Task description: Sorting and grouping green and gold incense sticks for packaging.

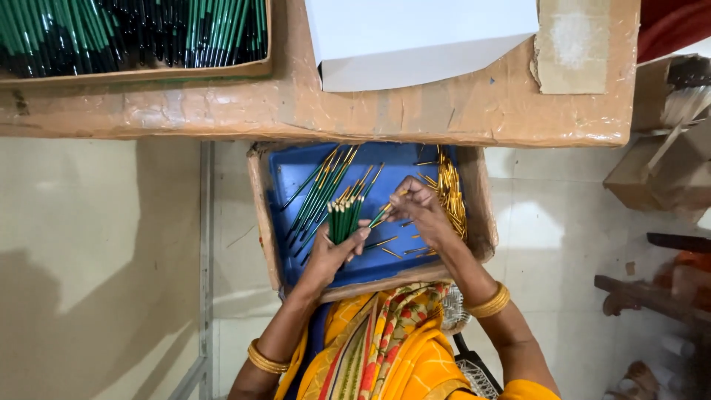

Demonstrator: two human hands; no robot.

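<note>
Head view, only one I've got. My left hand is wrapped round a bunch of thin green sticks, prob. pen refills or pencil-type bodies w/ gold tips, standing nearly upright, tips fanned out at top. Fingers curled shut around the lower half of the bunch, thumb across the front. My right hand pinches one single stick between thumb and fingertips, other fingers loosely bent; the stick slants down-left toward the bunch, its lower end just beside it.

Handling, as I judge it: sticks look v. light, stiff, smooth, so likely slippery as a bundle. One could slide out the bottom if the grip goes slack. Best hold is low-to-mid on the bunch, all round, as now. Single ones: pinch near one end. Thin, so might snap or bend if squeezed sideways.

Both hands are over a blue tray set in a cardboard box at my lap. In the tray: a loose pile of green sticks on the left, a heap of small gold pieces along the right wall, a few strays on the blue floor between.

Above, a brown table edge w/ another box of green and dark sticks top left and a white sheet. Can't tell exactly what the gold bits are; too small.
</note>
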